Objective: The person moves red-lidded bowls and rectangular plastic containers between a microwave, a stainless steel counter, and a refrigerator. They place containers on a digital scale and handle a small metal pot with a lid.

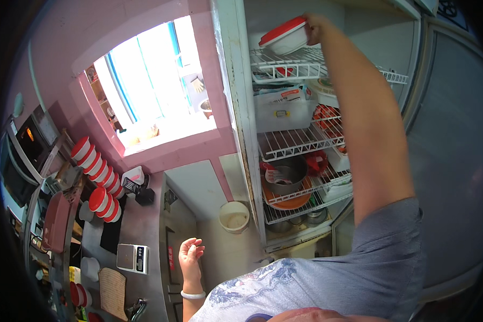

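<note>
My right hand [314, 29] grips the end of a white bowl with a red lid [285, 36]. The bowl is tilted at the top wire shelf [294, 72] of an open upright fridge; whether its base touches the wires I cannot tell. Low beside the counter, my left hand [191, 253] hangs empty, its fingers loosely curled and a pale bracelet at the wrist. Below the top shelf sit a translucent bin [283, 114] holding packets, a metal pot [285, 177] and an orange basin [287, 199]. My right forearm hides part of the shelves.
On the steel counter [141, 225] at left are a digital scale [132, 258], stacked red-lidded bowls [100, 169] and a woven mat [112, 292]. A white bucket [234, 217] stands on the floor near the fridge. The fridge door [451, 161] is at right.
</note>
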{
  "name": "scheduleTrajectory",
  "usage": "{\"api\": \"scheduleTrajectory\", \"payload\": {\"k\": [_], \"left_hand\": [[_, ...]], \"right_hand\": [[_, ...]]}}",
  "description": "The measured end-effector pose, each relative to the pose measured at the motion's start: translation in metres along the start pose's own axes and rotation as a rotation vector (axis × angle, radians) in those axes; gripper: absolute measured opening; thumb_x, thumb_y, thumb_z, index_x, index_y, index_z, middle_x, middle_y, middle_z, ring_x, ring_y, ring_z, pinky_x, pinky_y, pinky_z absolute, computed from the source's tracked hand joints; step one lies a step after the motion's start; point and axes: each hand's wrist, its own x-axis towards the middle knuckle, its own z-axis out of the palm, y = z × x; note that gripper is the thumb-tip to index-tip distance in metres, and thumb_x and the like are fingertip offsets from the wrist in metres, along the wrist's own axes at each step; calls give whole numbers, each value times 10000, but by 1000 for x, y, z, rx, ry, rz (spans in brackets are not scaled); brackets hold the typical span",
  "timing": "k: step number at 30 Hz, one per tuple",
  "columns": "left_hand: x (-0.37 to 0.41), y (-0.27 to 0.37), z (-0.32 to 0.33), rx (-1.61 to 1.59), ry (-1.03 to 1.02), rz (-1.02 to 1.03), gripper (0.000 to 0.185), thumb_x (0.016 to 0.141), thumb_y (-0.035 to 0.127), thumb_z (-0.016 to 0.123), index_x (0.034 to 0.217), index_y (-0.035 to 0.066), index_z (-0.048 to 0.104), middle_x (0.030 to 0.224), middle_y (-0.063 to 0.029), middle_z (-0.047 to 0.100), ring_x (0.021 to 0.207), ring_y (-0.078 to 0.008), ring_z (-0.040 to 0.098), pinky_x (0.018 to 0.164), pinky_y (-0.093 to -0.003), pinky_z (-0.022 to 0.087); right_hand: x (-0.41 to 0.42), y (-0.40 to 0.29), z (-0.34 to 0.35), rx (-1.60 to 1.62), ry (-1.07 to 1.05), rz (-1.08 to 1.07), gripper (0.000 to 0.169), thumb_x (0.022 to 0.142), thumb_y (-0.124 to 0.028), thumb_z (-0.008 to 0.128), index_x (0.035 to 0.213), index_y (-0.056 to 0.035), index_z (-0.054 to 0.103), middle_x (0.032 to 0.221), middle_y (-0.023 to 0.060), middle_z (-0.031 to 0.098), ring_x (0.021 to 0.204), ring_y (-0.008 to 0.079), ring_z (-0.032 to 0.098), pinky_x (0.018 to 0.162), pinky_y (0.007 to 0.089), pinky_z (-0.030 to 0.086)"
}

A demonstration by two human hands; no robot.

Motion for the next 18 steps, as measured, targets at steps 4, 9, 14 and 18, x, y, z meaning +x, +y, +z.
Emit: {"api": "scheduleTrajectory", "payload": {"k": [4, 9, 14, 18], "left_hand": [[-10, 23, 12, 39, -5, 70, 192, 844, 55, 473, 1028, 47, 528, 982, -68, 596, 796, -114, 574, 732, -225, 448], [-10, 64, 64, -96, -358, -6, 289, 860, 118, 501, 1137, 39, 480, 1103, -86, 556, 902, -162, 580, 798, -273, 452], [4, 83, 123, -298, -994, -226, 608, 890, 276, 492, 1374, 142, 150, 1360, -104, 297, 1124, -236, 466, 876, -386, 427], [-1, 74, 96, -547, -1044, -215, 781, 851, 352, 542, 1394, 171, 11, 1371, -110, 249, 1128, -242, 463, 853, -410, 446]], "right_hand": [[-75, -7, -22, 227, -117, -121, 275, 834, -308, 522, 1010, -98, 546, 1021, 78, 555, 990, 233, 516, 805, 436, 467], [-169, 24, -93, 349, -286, -307, 277, 848, -205, 514, 1088, -68, 526, 1058, 94, 568, 969, 206, 554, 844, 343, 469], [-303, 127, -70, 174, -277, -334, 360, 895, -237, 422, 1178, -25, 486, 1149, 116, 533, 1029, 207, 528, 896, 337, 415], [-331, 250, 23, 95, -457, -91, 379, 875, -249, 431, 1168, -16, 490, 1141, 85, 522, 1072, 190, 479, 933, 330, 359]]}}
